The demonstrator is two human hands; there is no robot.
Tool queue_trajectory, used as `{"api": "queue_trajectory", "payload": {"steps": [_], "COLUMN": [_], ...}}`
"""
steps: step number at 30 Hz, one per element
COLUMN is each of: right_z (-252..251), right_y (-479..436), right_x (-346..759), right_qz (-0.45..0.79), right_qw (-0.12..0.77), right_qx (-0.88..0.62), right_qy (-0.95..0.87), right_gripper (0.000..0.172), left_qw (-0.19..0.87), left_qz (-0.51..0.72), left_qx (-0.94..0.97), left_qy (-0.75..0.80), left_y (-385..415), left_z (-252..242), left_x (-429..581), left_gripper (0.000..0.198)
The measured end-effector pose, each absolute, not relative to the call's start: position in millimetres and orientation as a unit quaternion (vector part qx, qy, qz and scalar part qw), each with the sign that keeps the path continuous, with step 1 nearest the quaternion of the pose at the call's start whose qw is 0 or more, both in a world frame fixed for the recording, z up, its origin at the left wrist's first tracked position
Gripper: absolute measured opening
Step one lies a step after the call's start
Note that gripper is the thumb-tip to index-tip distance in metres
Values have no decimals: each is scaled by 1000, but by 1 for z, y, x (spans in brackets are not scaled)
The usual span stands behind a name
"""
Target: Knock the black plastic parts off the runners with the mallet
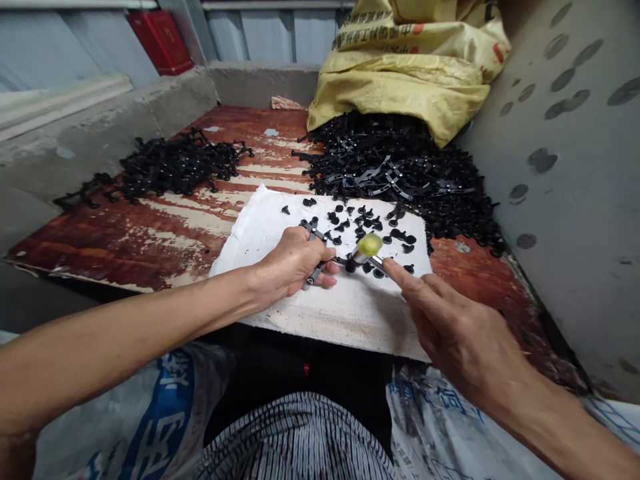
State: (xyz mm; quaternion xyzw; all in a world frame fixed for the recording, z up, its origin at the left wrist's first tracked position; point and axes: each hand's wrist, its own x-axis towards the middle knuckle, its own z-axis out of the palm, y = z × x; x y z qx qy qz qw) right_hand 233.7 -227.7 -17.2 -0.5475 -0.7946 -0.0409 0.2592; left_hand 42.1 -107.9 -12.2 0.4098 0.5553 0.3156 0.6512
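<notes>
Head view: left hand clasps black strip, right hand clasps mallet just beside it

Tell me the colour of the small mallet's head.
The mallet has a yellow-green head, best seen in the head view.

A worn worktop with peeling red-brown paint is sitting against a grey concrete ledge. Pale blue-grey panelling is running along the back, with a red box standing against it. A grey wall dotted with dark round marks is rising at the right. Soft, even light is falling throughout.
</notes>
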Motion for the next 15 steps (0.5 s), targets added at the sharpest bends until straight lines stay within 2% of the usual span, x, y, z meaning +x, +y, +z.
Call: {"api": "queue_trajectory", "payload": {"steps": [2,5,7,8,10,15], "right_z": [-19,-19,-21,-23,-27,-33], "right_y": [-228,-232,-234,-233,-230,-223], "right_x": [232,228,227,227,229,232], "right_qz": [-22,-75,-84,-56,-29,-4], "right_qw": [266,395,375,319,288,350], "right_qx": [-533,-550,-564,-537,-545,-538], "right_qy": [-803,-732,-731,-779,-787,-767], "right_gripper": [51,63,72,71,64,58], "left_qw": [652,647,648,648,656,652], "left_qz": [317,316,320,323,321,309], "left_qx": [410,406,403,399,392,436], "left_qy": [554,563,562,562,560,538], "left_y": [-108,-109,-110,-110,-110,-110], "left_z": [-13,-14,-13,-12,-10,-2], "left_x": [42,44,45,45,44,24], "left_gripper": [24,24,23,23,18,16]}}
